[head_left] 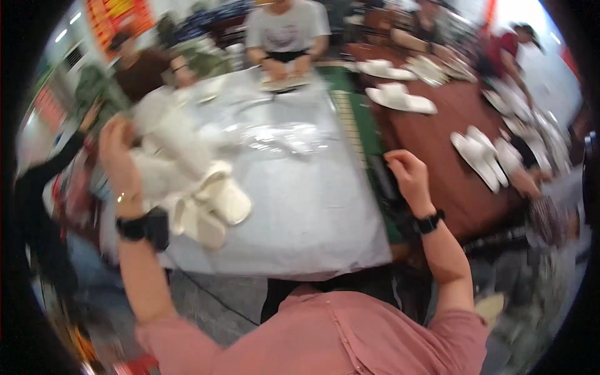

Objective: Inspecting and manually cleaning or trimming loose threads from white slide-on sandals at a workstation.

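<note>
My left hand [117, 140] is raised over the left side of the white-covered table, beside a heap of white slippers [169, 131]. Motion smears its fingers, so whether it holds anything is unclear. A pair of cream slippers [212, 203] lies on the table to the right of that wrist. My right hand [409, 178] hovers by the table's right edge, fingers curled in with thumb and forefinger close together and nothing visible in them. Below it, a dark object [382, 178] rests along the green strip. Clear plastic bags [287, 137] lie crumpled mid-table.
A brown table [431, 147] on the right carries several white slippers [400, 98]. Across the white-covered table [294, 219], a person in a white shirt [287, 31] handles a flat light piece. Other people work on both sides. A dark cable [212, 297] crosses the floor.
</note>
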{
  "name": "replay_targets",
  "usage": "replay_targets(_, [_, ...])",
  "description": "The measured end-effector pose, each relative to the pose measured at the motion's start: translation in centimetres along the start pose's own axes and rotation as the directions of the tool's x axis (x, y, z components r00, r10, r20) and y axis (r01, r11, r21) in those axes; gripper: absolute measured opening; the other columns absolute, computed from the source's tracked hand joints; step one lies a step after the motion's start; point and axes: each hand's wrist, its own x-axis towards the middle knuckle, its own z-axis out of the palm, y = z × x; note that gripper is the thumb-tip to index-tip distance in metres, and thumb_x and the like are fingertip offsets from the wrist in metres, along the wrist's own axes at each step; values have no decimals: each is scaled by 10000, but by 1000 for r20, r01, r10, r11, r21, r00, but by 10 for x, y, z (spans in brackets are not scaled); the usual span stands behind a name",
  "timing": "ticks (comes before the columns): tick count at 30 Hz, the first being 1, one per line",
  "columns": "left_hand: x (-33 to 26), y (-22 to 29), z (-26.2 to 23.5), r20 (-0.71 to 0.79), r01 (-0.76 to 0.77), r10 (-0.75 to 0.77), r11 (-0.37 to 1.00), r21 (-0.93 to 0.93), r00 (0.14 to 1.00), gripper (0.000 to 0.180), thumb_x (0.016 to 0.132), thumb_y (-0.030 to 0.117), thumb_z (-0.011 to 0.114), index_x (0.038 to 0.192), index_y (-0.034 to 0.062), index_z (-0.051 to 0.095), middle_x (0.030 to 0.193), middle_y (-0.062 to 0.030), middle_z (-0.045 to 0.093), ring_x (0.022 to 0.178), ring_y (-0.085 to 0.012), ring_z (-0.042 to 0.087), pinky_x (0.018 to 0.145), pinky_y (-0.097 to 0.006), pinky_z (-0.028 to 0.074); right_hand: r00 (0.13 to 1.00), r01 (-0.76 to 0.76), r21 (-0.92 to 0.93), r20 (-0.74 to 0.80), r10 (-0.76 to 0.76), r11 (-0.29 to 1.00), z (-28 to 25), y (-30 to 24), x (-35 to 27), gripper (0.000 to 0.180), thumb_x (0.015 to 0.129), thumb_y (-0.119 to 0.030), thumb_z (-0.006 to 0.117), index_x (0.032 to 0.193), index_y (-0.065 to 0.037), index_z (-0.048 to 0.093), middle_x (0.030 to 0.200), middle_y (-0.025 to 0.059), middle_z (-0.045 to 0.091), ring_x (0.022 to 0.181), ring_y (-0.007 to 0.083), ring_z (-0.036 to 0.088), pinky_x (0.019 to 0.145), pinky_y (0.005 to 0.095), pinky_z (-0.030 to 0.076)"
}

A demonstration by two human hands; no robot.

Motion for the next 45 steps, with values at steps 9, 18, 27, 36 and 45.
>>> replay_targets(9, [5, -196, -121, -1, 369, -448, 734, 571, 894, 588, 862, 211, 603, 1337, -74, 408, 1333, -204, 490, 1215, -297, 476, 1020, -366, 351, 958, -135, -454, -287, -1, 881, -134, 46, 4, 221, 771, -126, 662, 962, -14, 669, 928, 122, 638, 818, 206, 611, 730, 308, 499])
replay_targets(18, [-41, -214, -124, -107, 138, -159, 197, 971, 981, 706, 877, 432, 585, 1358, -50, 399, 1404, -265, 401, 1294, -397, 390, 1084, -452, 305, 880, -471, -500, -324, 347, 727, -250, 129, 34, 302, 750, -228, 644, 956, -13, 697, 975, 162, 688, 943, 255, 649, 846, 368, 490])
replay_targets(27, [-143, -86, 14, 277, -292, 139, 703, 648, 951, 536, 879, 226, 621, 1333, 3, 442, 1318, -186, 486, 1210, -352, 449, 1047, -444, 316, 924, -363, -2, 125, 360, 932, -83, 2, -3, 392, 841, -84, 609, 1219, 16, 580, 855, -4, 580, 733, 72, 518, 639, 218, 426])
replay_targets(36, [-261, -75, 109, 488, 533, -626, 777, 334, 608, 670, 929, 388, 560, 1406, -26, 337, 1362, -254, 429, 1225, -330, 473, 1021, -376, 381, 693, -87, 6, 718, 56, 996, 89, -64, -53, 449, 811, -179, 657, 1219, -17, 563, 1174, 197, 588, 1055, 314, 573, 863, 365, 467])
replay_targets(45, [-282, -100, 90, 556, 114, -472, 822, 557, 685, 798, 798, 373, 691, 1374, -55, 343, 1386, -287, 380, 1302, -412, 359, 1085, -435, 302, 890, 112, -559, 424, 167, 821, 86, 28, -41, 590, 731, -267, 707, 1247, -45, 528, 1270, 217, 490, 1144, 413, 478, 955, 473, 405])
